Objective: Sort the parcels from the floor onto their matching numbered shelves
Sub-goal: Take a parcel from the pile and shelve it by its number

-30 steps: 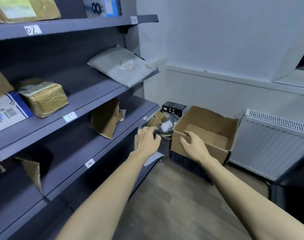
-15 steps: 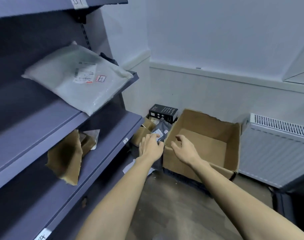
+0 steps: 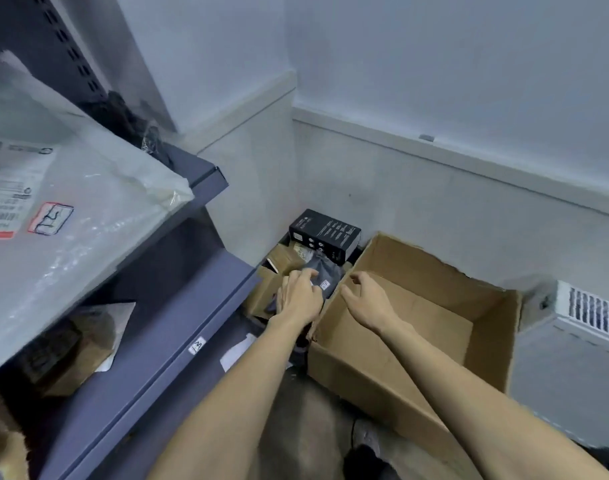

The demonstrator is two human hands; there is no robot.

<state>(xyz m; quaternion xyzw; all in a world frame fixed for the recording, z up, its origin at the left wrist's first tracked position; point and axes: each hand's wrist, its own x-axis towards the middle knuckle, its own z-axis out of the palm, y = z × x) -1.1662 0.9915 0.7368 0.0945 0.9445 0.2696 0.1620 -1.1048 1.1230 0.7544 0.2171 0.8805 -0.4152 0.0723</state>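
A: Start closest to the camera. What's there?

B: Two bare forearms reach forward over the floor (image 3: 306, 420), and a shoe (image 3: 365, 441) shows between them. On the left a grey shelf (image 3: 164, 344) carries a small label on its front edge; brown cardboard parcels (image 3: 64, 355) sit on it in shadow. The shelf above holds a white plastic mailer (image 3: 71, 216) with a shipping label and a red-bordered sticker with handwriting I can't read for certain.

A: And the hands?

B: The left hand (image 3: 298, 296) lies on a grey bag parcel (image 3: 325, 271) in the pile by the wall corner. Its fingers (image 3: 305, 275) bend down over the bag's near side and touch it; whether they have actually closed on it I cannot tell. The right hand (image 3: 367, 299) hovers over the near left corner of an open cardboard box (image 3: 483, 341), fingers loosely curled and holding nothing.

A: What lies beyond?

B: The pile sits between the shelf end and the box: brown parcels (image 3: 279, 263) just left of the grey bag, and a black carton (image 3: 325, 234) behind it against the wall. At far right, a white radiator (image 3: 587, 317).
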